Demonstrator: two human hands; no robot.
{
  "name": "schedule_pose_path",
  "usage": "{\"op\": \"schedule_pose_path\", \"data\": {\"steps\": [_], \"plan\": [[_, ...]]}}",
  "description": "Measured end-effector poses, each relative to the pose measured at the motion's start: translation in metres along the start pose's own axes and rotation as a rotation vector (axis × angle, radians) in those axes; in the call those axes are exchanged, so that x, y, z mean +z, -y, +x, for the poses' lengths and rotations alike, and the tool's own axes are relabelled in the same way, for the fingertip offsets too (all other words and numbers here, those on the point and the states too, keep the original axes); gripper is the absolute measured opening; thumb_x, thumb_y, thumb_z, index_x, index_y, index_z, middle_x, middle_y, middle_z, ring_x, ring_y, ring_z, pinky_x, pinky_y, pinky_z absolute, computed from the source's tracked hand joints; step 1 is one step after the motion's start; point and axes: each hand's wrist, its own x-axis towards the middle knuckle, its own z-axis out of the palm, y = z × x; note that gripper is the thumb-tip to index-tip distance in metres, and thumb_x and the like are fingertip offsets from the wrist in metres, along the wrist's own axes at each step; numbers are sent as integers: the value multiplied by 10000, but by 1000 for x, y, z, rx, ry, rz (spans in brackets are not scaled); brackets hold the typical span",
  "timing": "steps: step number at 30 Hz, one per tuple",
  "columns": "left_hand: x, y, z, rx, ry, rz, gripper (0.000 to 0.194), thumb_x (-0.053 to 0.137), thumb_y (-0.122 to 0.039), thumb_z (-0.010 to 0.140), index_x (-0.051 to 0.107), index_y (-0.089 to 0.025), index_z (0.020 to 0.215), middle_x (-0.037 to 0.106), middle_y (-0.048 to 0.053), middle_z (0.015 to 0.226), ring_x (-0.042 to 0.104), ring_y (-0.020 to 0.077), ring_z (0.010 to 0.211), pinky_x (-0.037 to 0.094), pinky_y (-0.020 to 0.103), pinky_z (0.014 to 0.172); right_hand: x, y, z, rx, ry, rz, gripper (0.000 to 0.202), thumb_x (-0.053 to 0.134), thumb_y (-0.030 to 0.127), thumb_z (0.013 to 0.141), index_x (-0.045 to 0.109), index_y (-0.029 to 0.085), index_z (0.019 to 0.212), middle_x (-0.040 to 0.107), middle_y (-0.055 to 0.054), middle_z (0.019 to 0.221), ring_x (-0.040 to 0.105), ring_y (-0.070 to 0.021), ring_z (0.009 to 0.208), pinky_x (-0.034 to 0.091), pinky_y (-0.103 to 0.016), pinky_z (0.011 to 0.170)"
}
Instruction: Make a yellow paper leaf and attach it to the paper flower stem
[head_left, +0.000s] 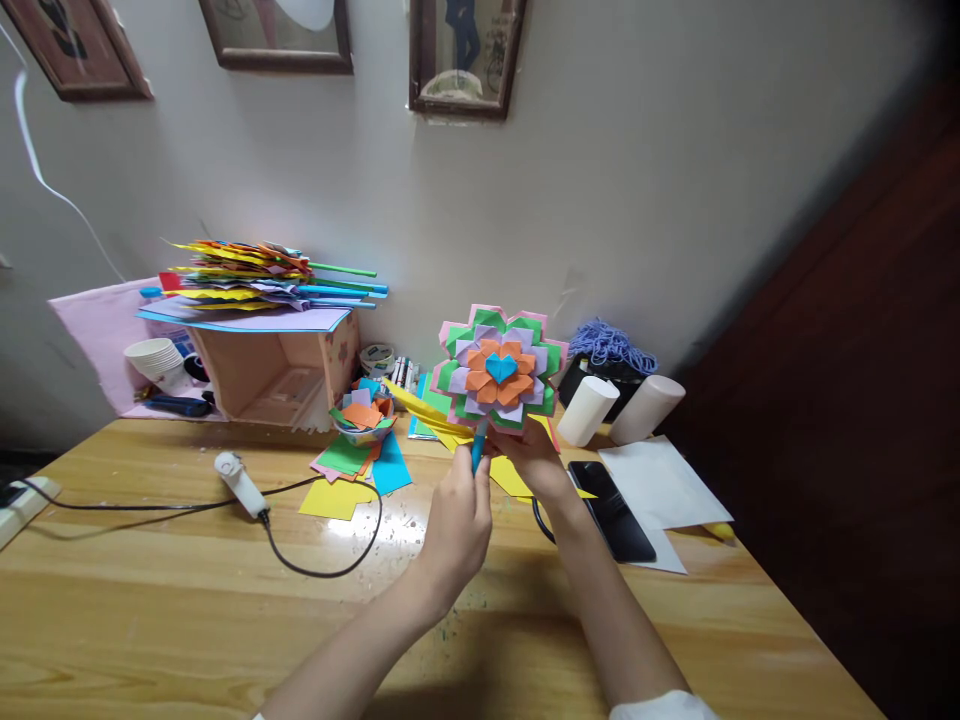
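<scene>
A layered paper flower (501, 370) faces me above the table, with pink, green, lilac and orange folds and a blue heart at its centre. My left hand (459, 515) is closed round its blue stem (478, 450), just below the petals. Behind the lower right edge of the flower is my right hand (536, 462), bent in against it; most of its fingers are hidden by the petals. Pleated yellow paper (427, 410) sticks out to the left behind the stem. More yellow paper (510, 478) lies below, between the hands.
A pink box (270, 375) at back left carries a pile of paper flowers (247, 275). A bowl of paper pieces (364, 415), a white corded device (240, 485), a black phone (613, 512), white rolls (589, 410) and blue yarn (611, 345) are around the hands.
</scene>
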Motion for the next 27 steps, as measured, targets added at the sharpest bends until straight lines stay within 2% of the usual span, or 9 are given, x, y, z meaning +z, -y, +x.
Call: {"op": "schedule_pose_path", "data": {"steps": [4, 8, 11, 15, 19, 27], "plan": [[0, 0, 1, -22, -26, 20, 228, 257, -323, 915, 447, -197, 927, 528, 14, 697, 503, 169, 620, 334, 253, 558, 5, 2, -1, 0, -77, 180, 228, 694, 355, 663, 651, 170, 789, 687, -24, 745, 648, -177, 651, 528, -312, 649], [-1, 1, 2, -18, -31, 18, 237, 261, -321, 914, 450, -192, 975, 536, 16, 715, 510, 169, 635, 338, 252, 570, 6, 3, -3, 1, -18, 244, 246, 713, 349, 644, 668, 173, 811, 698, -33, 773, 652, -200, 703, 517, -351, 737], [-1, 0, 3, -22, -27, 39, 241, 262, -321, 913, 451, -190, 988, 537, 18, 711, 512, 174, 629, 339, 253, 568, 3, 1, -2, -12, 15, 231, 220, 719, 338, 643, 677, 189, 800, 700, -22, 787, 647, -198, 735, 517, -342, 741], [-1, 2, 4, -17, -18, 78, 237, 253, -308, 915, 447, -189, 981, 559, 37, 745, 533, 185, 649, 342, 258, 571, 1, 1, -1, -22, -29, 195, 245, 754, 325, 597, 681, 193, 790, 701, -27, 803, 640, -205, 767, 532, -328, 705], [1, 3, 3, -11, -20, 125, 220, 250, -290, 914, 439, -187, 961, 569, 53, 765, 542, 194, 657, 342, 261, 563, 3, 6, -1, -45, -42, 144, 257, 755, 336, 587, 678, 172, 769, 697, -24, 745, 634, -194, 684, 542, -312, 627], [4, 1, 0, -20, -27, 186, 190, 243, -255, 908, 419, -192, 937, 557, 52, 735, 534, 195, 622, 330, 258, 534, 3, 9, -8, -74, -68, 7, 181, 683, 322, 678, 689, 173, 780, 703, -43, 778, 645, -217, 706, 539, -329, 637]]}}
